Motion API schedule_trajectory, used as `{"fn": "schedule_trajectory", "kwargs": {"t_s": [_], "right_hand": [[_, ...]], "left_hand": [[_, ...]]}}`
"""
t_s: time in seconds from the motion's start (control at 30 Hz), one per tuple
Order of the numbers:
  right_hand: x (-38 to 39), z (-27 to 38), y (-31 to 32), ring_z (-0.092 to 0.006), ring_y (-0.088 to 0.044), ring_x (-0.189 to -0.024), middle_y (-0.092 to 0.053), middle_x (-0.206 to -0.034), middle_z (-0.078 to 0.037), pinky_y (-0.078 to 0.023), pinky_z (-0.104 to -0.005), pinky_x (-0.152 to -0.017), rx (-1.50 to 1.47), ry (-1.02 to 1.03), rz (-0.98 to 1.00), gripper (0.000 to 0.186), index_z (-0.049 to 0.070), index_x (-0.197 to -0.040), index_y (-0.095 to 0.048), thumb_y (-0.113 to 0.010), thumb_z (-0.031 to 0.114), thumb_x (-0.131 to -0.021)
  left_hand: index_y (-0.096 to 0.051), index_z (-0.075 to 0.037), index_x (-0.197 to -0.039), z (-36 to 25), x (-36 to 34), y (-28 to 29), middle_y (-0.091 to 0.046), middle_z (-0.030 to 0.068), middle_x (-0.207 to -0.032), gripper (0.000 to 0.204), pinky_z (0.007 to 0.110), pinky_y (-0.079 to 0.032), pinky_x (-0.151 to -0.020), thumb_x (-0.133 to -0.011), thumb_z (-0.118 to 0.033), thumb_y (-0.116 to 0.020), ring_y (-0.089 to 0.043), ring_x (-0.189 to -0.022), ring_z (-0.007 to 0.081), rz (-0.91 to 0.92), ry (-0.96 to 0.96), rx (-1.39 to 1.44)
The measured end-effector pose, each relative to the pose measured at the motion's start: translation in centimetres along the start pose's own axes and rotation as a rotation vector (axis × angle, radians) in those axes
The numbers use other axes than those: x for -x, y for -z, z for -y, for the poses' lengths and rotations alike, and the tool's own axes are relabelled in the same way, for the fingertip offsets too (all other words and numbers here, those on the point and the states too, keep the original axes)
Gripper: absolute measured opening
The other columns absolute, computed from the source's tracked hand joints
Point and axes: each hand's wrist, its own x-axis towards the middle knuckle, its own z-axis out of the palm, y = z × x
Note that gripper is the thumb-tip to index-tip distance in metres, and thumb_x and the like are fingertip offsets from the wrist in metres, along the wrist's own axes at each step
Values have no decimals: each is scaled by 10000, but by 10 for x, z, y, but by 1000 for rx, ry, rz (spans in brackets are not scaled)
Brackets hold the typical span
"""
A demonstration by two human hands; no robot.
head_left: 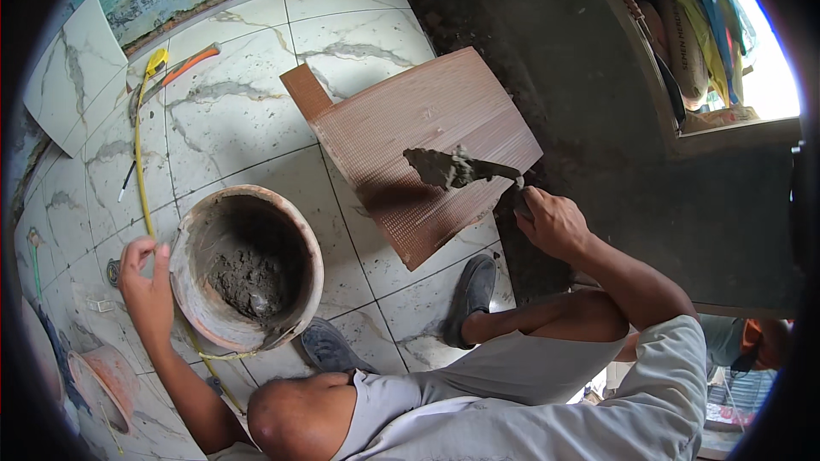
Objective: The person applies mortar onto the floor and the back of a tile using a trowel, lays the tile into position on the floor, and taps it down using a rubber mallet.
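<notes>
My right hand (555, 223) is closed around the handle of a trowel (453, 169), which carries a lump of wet grey mortar on its blade. Beneath the blade lies a tile (436, 111) with its brown, ribbed back facing up; a narrow brown tile strip (306, 92) touches its upper left corner. To the left stands a round bucket (309, 256), its walls smeared, with grey mortar (252, 283) at the bottom. Beside the bucket's left rim is my left hand (147, 281), holding nothing, its fingers slightly bent and the thumb apart.
A hammer (192, 64) with an orange handle and a yellow tape measure (156, 61), its blade drawn out, lie on the marbled floor tiles. One white tile (77, 72) leans at the far left. Another bucket (107, 384) lies at lower left. A dark wall (581, 76) borders the right.
</notes>
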Motion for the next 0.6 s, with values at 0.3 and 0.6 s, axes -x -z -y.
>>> {"fn": "schedule_trajectory", "kwargs": {"t_s": [0.3, 0.6], "right_hand": [[8, -47, 10, -358, -634, -765, -615, -836, -154, -513, -450, -661, -8, -197, -48, 254, 31, -945, -512, -627, 238, -854], [16, -42, 51, -384, -632, -755, -606, -810, -188, -498, -473, -655, -54, -143, 28, 281, 0, -933, -550, -617, 267, -877]], "left_hand": [[-506, -41, -1045, -168, -2, -107, -554, 55, -869, 342, 254, -478, -680, -916, -327, -641, -536, -758, 113, 939, 486, 847], [-462, 81, -1182, -277, 40, -220, -535, 276, -1211, 627, 428, -412, -946, -994, -511, -376, -534, -1109, 385, 100, 935, 807]]}}
